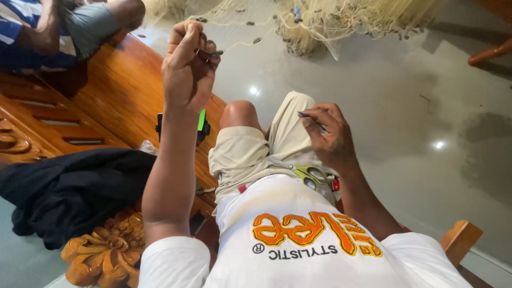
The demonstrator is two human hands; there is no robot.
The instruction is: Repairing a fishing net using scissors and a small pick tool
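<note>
My left hand [188,66] is raised, fingers pinched on a thin line of the pale fishing net [341,21] with a small dark weight at my fingertips. My right hand [328,136] hovers over my lap, gripping a slim netting needle [312,120] between thumb and fingers. Scissors [306,173] with green-yellow handles lie on my lap against my white shirt. The net is heaped on the floor ahead, with lines running back to my left hand.
I sit on a carved wooden bench [117,96]. A dark cloth [69,186] lies on it at left, and a small black and green device [201,125] sits behind my forearm. Another person [64,26] sits at top left. Glossy grey floor [426,106] lies to the right.
</note>
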